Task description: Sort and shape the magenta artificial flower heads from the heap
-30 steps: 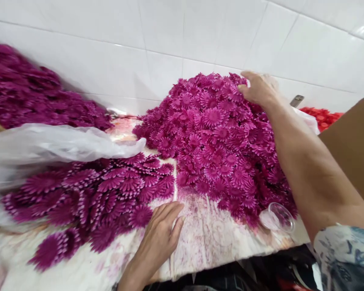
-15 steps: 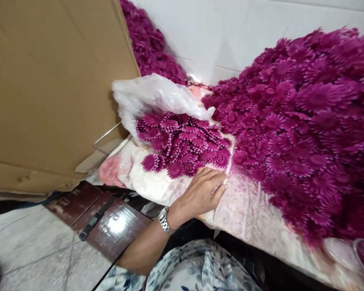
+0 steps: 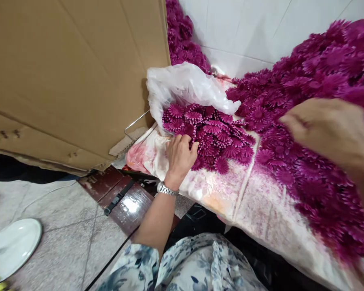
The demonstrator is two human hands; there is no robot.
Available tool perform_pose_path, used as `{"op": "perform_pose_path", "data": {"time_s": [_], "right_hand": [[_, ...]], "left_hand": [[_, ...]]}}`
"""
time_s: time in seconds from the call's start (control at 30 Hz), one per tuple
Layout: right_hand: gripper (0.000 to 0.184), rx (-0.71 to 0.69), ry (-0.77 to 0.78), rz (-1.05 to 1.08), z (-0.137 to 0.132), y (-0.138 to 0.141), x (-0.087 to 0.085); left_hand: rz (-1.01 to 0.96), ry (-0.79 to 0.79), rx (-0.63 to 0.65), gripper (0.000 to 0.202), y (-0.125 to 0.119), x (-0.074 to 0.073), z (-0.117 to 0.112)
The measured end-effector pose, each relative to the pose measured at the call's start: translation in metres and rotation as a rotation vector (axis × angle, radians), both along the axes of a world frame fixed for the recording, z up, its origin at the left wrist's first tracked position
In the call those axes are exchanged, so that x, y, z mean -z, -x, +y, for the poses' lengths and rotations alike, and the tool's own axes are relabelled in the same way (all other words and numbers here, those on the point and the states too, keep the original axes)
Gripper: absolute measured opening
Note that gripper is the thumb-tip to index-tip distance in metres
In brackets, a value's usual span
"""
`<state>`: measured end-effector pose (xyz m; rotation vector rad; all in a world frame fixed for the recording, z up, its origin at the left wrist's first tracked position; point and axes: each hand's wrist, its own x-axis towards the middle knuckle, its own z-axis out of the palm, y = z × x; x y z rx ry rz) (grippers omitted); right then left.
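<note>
At the left edge of a small heap of purple artificial flower heads [image 3: 212,137], my left hand [image 3: 181,155] is curled, its fingers bent over the outer flower heads and the thumb on the side toward the heap. What lies under those fingers is mostly hidden. A white plastic bag [image 3: 188,83] arches over the back of this heap, its mouth facing me. My right hand [image 3: 324,125] hovers above the large purple flower pile [image 3: 309,182] on the right, smeared by motion, so its grasp is unclear.
A stained white cloth [image 3: 261,202] covers the work surface. Tall cardboard [image 3: 73,81] stands on the left, with a bent metal wire [image 3: 136,121] beside it. White tiles [image 3: 248,36] rise behind. On the floor are a brown strapped box [image 3: 130,206] and a round white object [image 3: 15,246].
My left hand has moved from the heap's front right corner to its left edge, over the stray flower heads there. My right hand has come into view. The camera has turned left.
</note>
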<state>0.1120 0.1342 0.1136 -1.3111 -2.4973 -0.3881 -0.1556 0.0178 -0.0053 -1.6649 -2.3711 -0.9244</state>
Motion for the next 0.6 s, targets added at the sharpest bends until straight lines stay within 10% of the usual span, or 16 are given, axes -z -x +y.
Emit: {"op": "perform_pose_path", "data": {"time_s": [0.13, 0.37, 0.6], "right_hand": [[0.032, -0.283, 0.038, -0.217, -0.018, 0.042, 0.036], [0.024, -0.304, 0.232, 0.166, -0.049, 0.046, 0.059], [0.02, -0.268, 0.735, 0.938, -0.099, 0.04, 0.091]], "left_hand": [[-0.076, -0.077, 0.053, 0.016, 0.012, 0.001, 0.006], [-0.97, -0.484, 0.227, 0.02, 0.0, -0.006, -0.008], [-1.691, -0.143, 0.488, 0.018, -0.078, -0.008, -0.032]]}}
